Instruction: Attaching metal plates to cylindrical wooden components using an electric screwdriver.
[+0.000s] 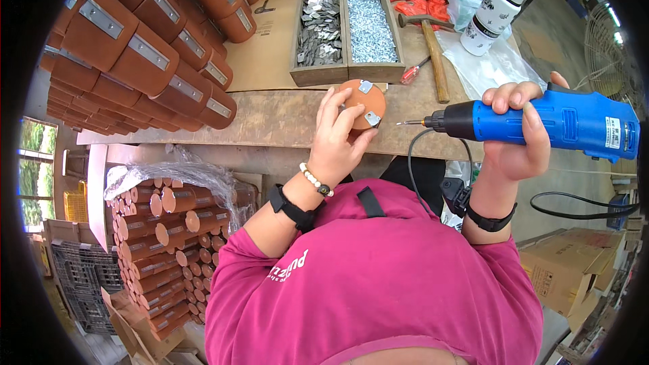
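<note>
My left hand (340,125) is curled around a reddish-brown round piece (353,96) at the table's front edge, its fingers lying over the round face. Small grey metal plates sit near that face's rim: one plate (366,86) at the far side, another plate (372,119) at the near right; my fingers hide part of the rest. In my right hand (517,128) is a blue electric screwdriver (568,122) with a black front end. It is held level, and its thin bit (410,122) points left toward the round piece, a short gap away from it.
A two-part wooden box holds grey metal plates (320,30) and silver screws (370,27). Right of it lie a hammer (436,61), a red-handled screwdriver (414,72) and a white bottle (495,13). Reddish-brown cylinders with metal strips (145,54) are stacked at left; more cylinders (162,230) fill a lower pile.
</note>
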Action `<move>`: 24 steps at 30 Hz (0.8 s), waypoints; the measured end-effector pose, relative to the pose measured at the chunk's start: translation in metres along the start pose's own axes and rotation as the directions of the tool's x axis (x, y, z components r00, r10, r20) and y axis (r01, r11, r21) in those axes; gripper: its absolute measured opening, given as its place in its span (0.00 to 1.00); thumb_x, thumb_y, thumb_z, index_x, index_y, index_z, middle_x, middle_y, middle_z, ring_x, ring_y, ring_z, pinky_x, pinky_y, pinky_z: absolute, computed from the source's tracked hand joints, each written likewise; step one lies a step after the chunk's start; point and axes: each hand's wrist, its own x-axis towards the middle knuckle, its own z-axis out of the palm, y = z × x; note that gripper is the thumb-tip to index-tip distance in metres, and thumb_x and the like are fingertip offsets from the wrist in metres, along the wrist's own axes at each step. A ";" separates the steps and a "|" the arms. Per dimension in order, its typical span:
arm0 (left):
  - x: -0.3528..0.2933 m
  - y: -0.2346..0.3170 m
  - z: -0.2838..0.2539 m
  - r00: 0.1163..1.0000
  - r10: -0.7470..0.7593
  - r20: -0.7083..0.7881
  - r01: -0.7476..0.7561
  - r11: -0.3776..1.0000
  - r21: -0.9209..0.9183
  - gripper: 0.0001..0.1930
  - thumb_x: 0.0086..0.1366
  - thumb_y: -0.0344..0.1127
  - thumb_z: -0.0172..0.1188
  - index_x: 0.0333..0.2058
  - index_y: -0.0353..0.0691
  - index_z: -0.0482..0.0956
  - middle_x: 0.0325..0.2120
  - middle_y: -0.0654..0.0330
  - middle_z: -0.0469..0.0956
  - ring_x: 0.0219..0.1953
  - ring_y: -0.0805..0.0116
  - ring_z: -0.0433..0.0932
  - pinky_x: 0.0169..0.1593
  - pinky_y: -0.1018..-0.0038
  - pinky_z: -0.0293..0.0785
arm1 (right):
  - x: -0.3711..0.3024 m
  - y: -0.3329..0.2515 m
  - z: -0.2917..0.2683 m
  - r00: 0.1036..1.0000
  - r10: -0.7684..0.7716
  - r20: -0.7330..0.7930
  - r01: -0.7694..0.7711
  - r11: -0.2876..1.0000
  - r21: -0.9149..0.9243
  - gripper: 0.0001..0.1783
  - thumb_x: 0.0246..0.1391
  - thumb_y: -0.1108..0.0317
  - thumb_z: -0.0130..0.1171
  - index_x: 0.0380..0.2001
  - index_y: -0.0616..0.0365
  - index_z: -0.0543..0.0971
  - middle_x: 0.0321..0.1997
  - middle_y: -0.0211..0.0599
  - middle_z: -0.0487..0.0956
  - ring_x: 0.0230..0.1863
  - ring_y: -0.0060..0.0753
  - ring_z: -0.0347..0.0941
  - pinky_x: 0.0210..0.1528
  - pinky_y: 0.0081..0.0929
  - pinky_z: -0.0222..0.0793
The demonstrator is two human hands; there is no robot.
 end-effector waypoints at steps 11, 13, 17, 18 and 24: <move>0.005 -0.012 -0.006 0.999 0.032 0.003 -0.032 0.991 -0.128 0.18 0.38 0.27 0.64 0.33 0.38 0.72 0.47 0.49 0.63 0.51 0.46 0.60 0.47 0.64 0.65 | 0.004 0.012 0.015 1.000 0.016 0.017 -0.016 1.000 -0.011 0.32 0.40 0.78 0.46 0.50 0.62 0.47 0.25 0.43 0.68 0.25 0.36 0.67 0.32 0.38 0.65; 0.004 -0.011 -0.006 0.999 0.030 -0.026 -0.033 0.992 -0.122 0.17 0.39 0.27 0.64 0.32 0.38 0.73 0.46 0.48 0.63 0.51 0.46 0.61 0.47 0.64 0.65 | 0.005 0.015 0.020 0.999 0.012 0.040 -0.011 1.000 -0.027 0.32 0.40 0.78 0.46 0.50 0.62 0.48 0.25 0.42 0.68 0.25 0.35 0.67 0.32 0.38 0.65; 0.005 -0.012 -0.004 0.997 0.057 -0.049 -0.061 0.993 -0.099 0.14 0.39 0.27 0.64 0.29 0.37 0.74 0.44 0.49 0.65 0.51 0.46 0.60 0.49 0.61 0.62 | 0.005 0.022 0.027 0.995 0.056 0.088 -0.049 0.996 -0.073 0.31 0.42 0.75 0.46 0.51 0.59 0.50 0.27 0.41 0.67 0.27 0.34 0.66 0.35 0.37 0.63; 0.006 -0.011 -0.004 0.997 0.058 -0.050 -0.062 0.994 -0.089 0.14 0.39 0.27 0.63 0.28 0.37 0.74 0.43 0.49 0.66 0.51 0.46 0.61 0.50 0.61 0.61 | 0.005 0.024 0.028 0.994 0.057 0.091 -0.050 0.996 -0.073 0.31 0.42 0.75 0.46 0.51 0.59 0.50 0.27 0.41 0.67 0.27 0.34 0.66 0.35 0.37 0.63; 0.006 -0.009 -0.002 0.993 0.057 -0.104 -0.067 0.993 -0.101 0.13 0.39 0.27 0.63 0.28 0.36 0.74 0.41 0.49 0.68 0.49 0.46 0.63 0.51 0.59 0.60 | 0.007 0.038 0.035 0.990 0.072 0.121 -0.055 0.988 -0.141 0.30 0.42 0.77 0.45 0.51 0.61 0.49 0.26 0.41 0.67 0.26 0.35 0.67 0.33 0.38 0.65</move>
